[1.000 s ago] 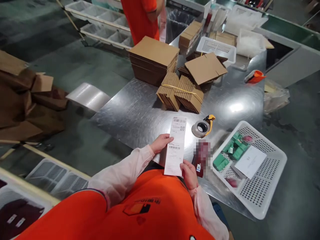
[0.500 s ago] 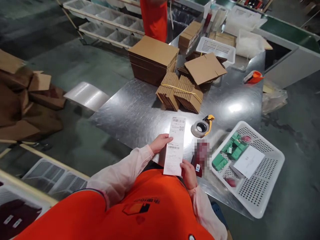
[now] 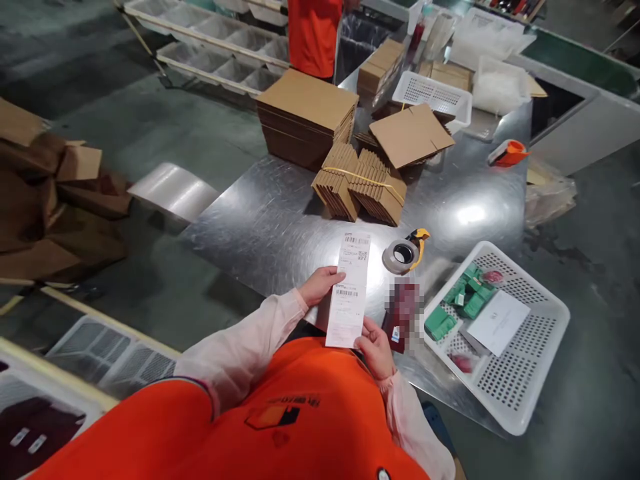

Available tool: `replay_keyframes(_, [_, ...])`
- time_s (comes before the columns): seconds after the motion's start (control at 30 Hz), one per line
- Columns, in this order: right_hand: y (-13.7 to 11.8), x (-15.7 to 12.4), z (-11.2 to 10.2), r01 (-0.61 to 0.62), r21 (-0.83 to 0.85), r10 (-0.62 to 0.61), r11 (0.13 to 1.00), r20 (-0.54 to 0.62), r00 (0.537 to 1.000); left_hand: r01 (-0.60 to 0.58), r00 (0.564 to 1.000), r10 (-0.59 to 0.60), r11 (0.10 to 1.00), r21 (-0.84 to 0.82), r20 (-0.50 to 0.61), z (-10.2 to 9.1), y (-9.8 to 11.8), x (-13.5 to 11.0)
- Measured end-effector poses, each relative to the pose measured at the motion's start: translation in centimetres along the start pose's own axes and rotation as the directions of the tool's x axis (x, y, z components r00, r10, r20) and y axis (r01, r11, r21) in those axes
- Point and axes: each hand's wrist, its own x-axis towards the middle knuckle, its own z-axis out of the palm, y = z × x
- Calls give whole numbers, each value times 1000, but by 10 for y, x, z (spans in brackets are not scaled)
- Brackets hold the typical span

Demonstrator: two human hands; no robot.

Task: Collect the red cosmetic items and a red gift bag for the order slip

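Note:
A long white shipping label (image 3: 349, 293) with printed barcodes is held up in front of my body, over the near edge of the metal table. My left hand (image 3: 321, 285) pinches its left edge about halfway up. With thumb and fingers, my right hand (image 3: 376, 349) grips the lower right corner. Just right of the label lies a dark red package (image 3: 399, 320), partly blurred out. Beyond that sits a tape roll (image 3: 401, 256) with a yellow cutter. At the right, a white perforated basket (image 3: 520, 373) contains green boxes (image 3: 467, 297), a white card (image 3: 499, 323) and small pinkish-red packets.
Flat cardboard boxes (image 3: 307, 110) are stacked on the metal table (image 3: 260, 220), beside a strapped cardboard bundle (image 3: 360, 183). An orange-handled tape dispenser (image 3: 509, 153) lies farther right. Opened cartons (image 3: 55, 200) pile up at left. A person in orange (image 3: 314, 37) stands behind the table.
My right thumb has shifted left onto the label's lower corner. The label has moved up very slightly. Behind the table, the person in orange has moved a little to the right.

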Motion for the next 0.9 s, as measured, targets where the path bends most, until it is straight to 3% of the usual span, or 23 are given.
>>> replay_keyframes(0.9, [-3,-10,2,2,53,-4,999,24,1000,19,1000,-19,1000,11,8,1,-6,-2])
